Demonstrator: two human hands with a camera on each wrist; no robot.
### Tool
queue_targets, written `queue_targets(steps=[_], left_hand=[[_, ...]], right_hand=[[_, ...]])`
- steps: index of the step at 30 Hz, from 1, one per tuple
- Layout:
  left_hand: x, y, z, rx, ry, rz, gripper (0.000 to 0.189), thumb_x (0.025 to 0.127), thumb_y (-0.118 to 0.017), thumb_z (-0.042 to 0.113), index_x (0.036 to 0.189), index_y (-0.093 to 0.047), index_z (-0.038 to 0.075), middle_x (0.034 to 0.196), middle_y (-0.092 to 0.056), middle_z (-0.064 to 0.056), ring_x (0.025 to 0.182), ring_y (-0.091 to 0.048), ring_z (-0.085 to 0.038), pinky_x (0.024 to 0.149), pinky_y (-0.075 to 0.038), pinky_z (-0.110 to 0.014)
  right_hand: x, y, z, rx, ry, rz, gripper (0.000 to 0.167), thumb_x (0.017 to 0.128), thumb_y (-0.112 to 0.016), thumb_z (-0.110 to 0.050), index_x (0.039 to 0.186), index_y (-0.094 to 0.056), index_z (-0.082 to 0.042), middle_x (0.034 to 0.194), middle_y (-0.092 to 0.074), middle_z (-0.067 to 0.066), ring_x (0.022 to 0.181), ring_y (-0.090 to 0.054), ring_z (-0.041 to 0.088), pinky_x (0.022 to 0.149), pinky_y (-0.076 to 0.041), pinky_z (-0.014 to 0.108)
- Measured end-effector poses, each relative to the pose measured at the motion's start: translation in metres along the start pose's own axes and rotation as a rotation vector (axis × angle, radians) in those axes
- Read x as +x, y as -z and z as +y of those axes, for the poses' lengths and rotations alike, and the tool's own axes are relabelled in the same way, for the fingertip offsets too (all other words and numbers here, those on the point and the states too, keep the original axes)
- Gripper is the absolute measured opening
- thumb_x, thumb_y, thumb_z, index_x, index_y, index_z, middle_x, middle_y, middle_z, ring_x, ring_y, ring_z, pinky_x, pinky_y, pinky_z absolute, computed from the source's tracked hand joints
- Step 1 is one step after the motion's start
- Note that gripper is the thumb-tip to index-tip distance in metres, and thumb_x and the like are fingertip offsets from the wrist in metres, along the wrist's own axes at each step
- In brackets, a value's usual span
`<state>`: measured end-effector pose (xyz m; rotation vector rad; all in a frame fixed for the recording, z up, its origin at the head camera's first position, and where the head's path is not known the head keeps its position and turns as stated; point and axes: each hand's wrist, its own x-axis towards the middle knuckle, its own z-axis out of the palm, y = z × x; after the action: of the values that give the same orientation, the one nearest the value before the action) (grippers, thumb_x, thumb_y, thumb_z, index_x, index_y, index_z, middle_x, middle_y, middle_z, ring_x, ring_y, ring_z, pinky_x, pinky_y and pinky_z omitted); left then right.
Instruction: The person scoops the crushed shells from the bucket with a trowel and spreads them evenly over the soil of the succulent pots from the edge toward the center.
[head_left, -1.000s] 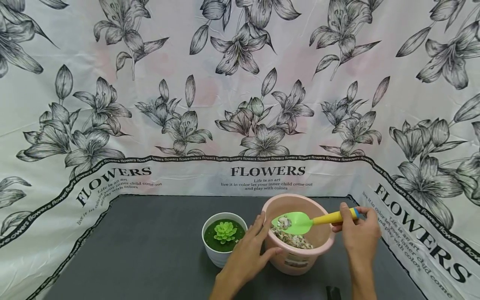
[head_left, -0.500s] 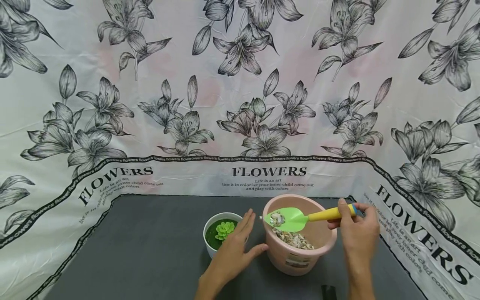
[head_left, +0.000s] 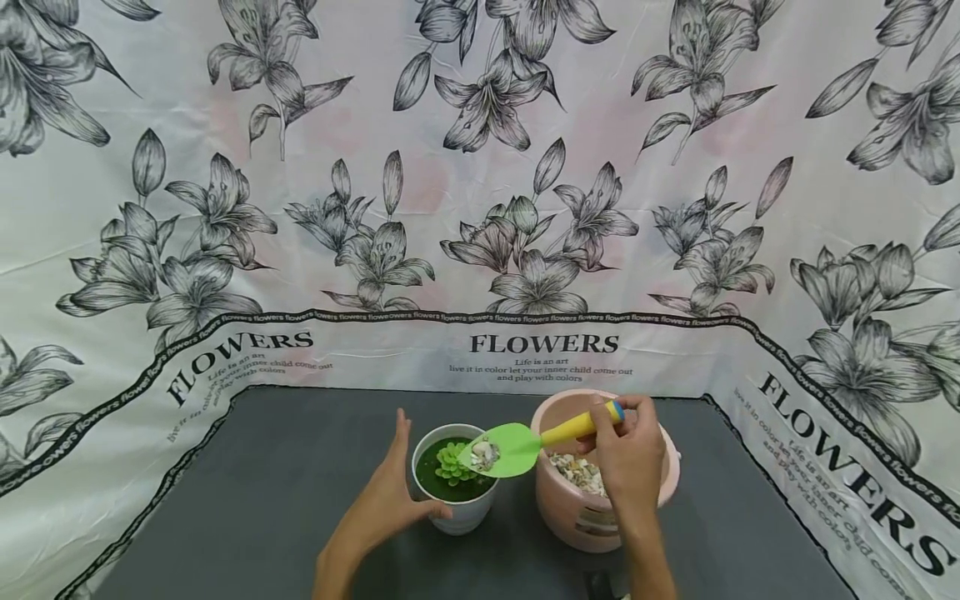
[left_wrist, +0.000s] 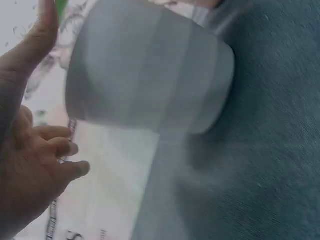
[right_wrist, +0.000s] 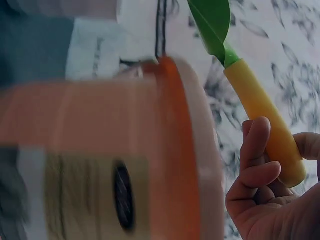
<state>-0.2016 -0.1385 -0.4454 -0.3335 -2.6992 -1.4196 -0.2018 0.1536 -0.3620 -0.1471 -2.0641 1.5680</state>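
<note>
My right hand grips the yellow handle of a small trowel with a green blade. Whitish pebbles lie on the blade, whose tip overlaps the right rim of a white pot in the head view. A light-green succulent sits on dark green filling inside that pot. My left hand is spread at the pot's left and front, thumb close to its wall. In the left wrist view the ribbed side of the pot shows beside loosely bent fingers.
A pink bucket holding mixed pebbles stands right of the pot, partly behind my right hand. At the front edge lies a dark object, cut off by the frame. Flower-printed cloth lines the back and sides of the dark tabletop.
The trowel with its pebbles has moved left from over the bucket to the pot's rim. My left hand has left the bucket's side and moved left to the pot's near-left side.
</note>
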Motion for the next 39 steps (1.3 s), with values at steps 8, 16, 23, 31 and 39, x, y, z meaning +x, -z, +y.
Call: queue_targets(steps=[8,16,23,31,39], left_hand=[[0.006,-0.005,-0.031,-0.141,0.053,-0.146,0.148,0.068,-0.1,0.034,0.167,0.005,0.0,0.172,-0.02,-0.027,0.158,-0.028,-0.048,0.123,-0.033,-0.066],[0.008,-0.007,-0.036,-0.238,0.017,-0.131,0.139,0.065,-0.099,0.013,0.168,-0.006,0.002,0.163,-0.042,-0.023,0.149,-0.043,-0.041,0.121,-0.035,-0.062],[0.008,-0.013,-0.034,-0.151,-0.013,-0.001,0.132,0.044,-0.108,0.013,0.156,-0.038,0.003,0.144,-0.055,-0.015,0.133,-0.051,-0.028,0.114,-0.042,-0.048],[0.005,-0.012,-0.032,-0.057,0.014,0.018,0.108,0.041,-0.109,0.014,0.127,-0.044,0.002,0.126,-0.059,-0.013,0.117,-0.057,-0.022,0.102,-0.048,-0.035],[0.0,-0.006,-0.031,-0.071,-0.053,-0.052,0.13,0.043,-0.108,0.014,0.149,-0.036,-0.002,0.142,-0.057,-0.021,0.132,-0.057,-0.036,0.113,-0.047,-0.053]], right_hand=[[-0.015,-0.035,-0.003,-0.03,0.011,-0.089,0.031,0.105,-0.064,-0.031,0.117,-0.055,-0.004,0.073,-0.072,0.017,0.056,-0.069,0.018,0.052,-0.054,0.022],[-0.034,-0.061,-0.011,-0.11,0.106,-0.195,0.031,0.103,-0.069,-0.031,0.118,-0.054,-0.009,0.083,-0.07,0.011,0.069,-0.062,0.013,0.063,-0.053,0.021],[-0.038,-0.064,-0.016,-0.149,0.259,-0.213,0.031,0.099,-0.074,-0.026,0.117,-0.057,-0.008,0.083,-0.066,0.007,0.068,-0.057,0.012,0.062,-0.049,0.022],[-0.041,-0.065,-0.018,-0.096,0.348,-0.292,0.031,0.1,-0.074,-0.024,0.121,-0.056,-0.011,0.082,-0.067,0.002,0.065,-0.056,0.01,0.059,-0.048,0.022],[-0.042,-0.064,-0.019,-0.078,0.385,-0.292,0.03,0.098,-0.075,-0.024,0.119,-0.057,-0.011,0.076,-0.066,-0.001,0.061,-0.053,0.007,0.055,-0.045,0.021]])
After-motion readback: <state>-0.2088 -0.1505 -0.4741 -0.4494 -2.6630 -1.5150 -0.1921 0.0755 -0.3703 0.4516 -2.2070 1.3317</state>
